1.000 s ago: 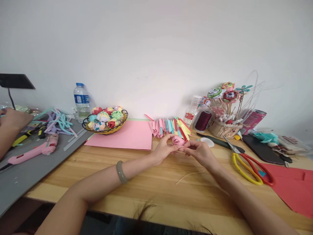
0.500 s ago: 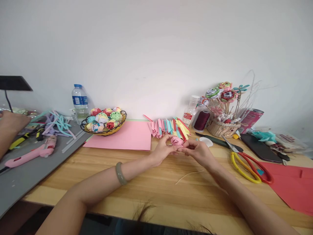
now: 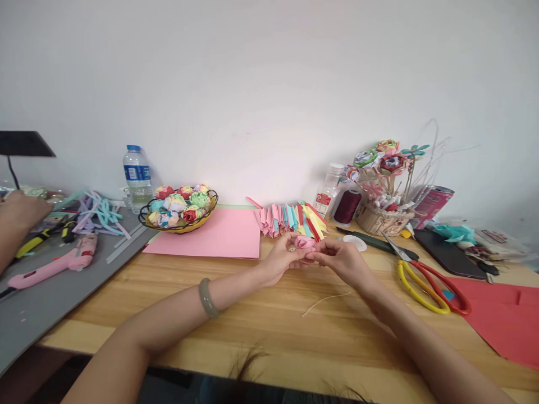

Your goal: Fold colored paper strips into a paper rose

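A small pink paper flower (image 3: 304,242) is held up between both hands above the wooden table (image 3: 269,325). My left hand (image 3: 278,259) grips it from the left, fingers closed around its side and base. From the right, the thumb and fingertips of my right hand (image 3: 340,259) pinch its edge. Just behind the hands lies a row of folded paper strips (image 3: 278,220) in pink, blue, red and yellow. A thin piece of string (image 3: 324,302) rests on the wood in front of them.
Scissors (image 3: 425,280), a phone (image 3: 448,255) and red paper (image 3: 505,320) lie right. A basket of paper flowers (image 3: 189,224) sits on pink paper (image 3: 223,241). Left, another person's hand (image 3: 25,210) is near a pink glue gun (image 3: 63,264) and a water bottle (image 3: 137,174).
Both hands stay in nearly the same place with the pink flower, which has turned slightly between the fingers. The other person's hand at far left has shifted a little.
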Demonstrator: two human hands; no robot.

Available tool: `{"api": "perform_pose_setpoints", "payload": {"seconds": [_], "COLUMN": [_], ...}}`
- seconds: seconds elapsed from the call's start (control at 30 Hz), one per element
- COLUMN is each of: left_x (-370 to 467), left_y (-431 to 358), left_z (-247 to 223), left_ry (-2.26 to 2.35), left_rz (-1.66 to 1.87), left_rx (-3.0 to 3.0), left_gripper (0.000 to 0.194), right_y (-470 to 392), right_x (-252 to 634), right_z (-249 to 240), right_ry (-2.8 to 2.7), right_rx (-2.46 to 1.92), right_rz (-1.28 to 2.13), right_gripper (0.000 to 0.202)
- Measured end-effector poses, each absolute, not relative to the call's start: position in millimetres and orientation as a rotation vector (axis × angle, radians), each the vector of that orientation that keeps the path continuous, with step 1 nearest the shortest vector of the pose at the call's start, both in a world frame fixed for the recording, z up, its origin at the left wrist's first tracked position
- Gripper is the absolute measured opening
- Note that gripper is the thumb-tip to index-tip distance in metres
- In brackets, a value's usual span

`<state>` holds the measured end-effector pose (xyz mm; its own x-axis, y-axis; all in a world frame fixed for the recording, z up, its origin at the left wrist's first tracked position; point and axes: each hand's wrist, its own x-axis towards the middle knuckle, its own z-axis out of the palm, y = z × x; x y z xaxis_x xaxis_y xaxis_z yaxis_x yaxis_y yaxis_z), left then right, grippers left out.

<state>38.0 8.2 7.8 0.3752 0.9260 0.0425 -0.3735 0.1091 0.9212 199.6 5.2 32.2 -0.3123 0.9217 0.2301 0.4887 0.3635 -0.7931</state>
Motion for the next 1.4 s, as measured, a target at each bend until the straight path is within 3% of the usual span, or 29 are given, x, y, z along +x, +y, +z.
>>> {"api": "perform_pose_setpoints", "payload": {"seconds": [0.47, 0.8, 1.07, 1.23, 1.4], "left_x": [34.4, 36.9, 35.9, 36.9, 37.8], "left_y": [8.9, 7.6, 5.9, 4.0, 5.3], "left_z": [11.3, 12.9, 16.8, 16.5, 14.5], "left_ry": [0.635, 0.644, 0.461, 0.390, 0.381], "left_rz": [1.014, 1.098, 1.085, 1.093, 1.117], "left_rx": [0.952, 0.934, 0.808, 0.765, 0.742], "left_gripper": [0.038, 0.033, 0.038, 0.027, 0.026], "right_y": [-4.8, -4.5, -10.2, -7.8, -5.0], "right_x": [195.5, 196.1, 198.9, 196.3, 196.7], "right_z": [45.7, 42.8, 39.1, 27.9, 24.5], "right_ry": [-2.020, -2.030, -2.057, -2.121, -2.135], "right_rx": [-1.219, -1.201, -0.990, -0.884, -0.786], "right_rz": [0.565, 0.603, 0.013, -0.290, -0.477], "right_gripper": [0.035, 0.024, 0.007, 0.011, 0.002]}}
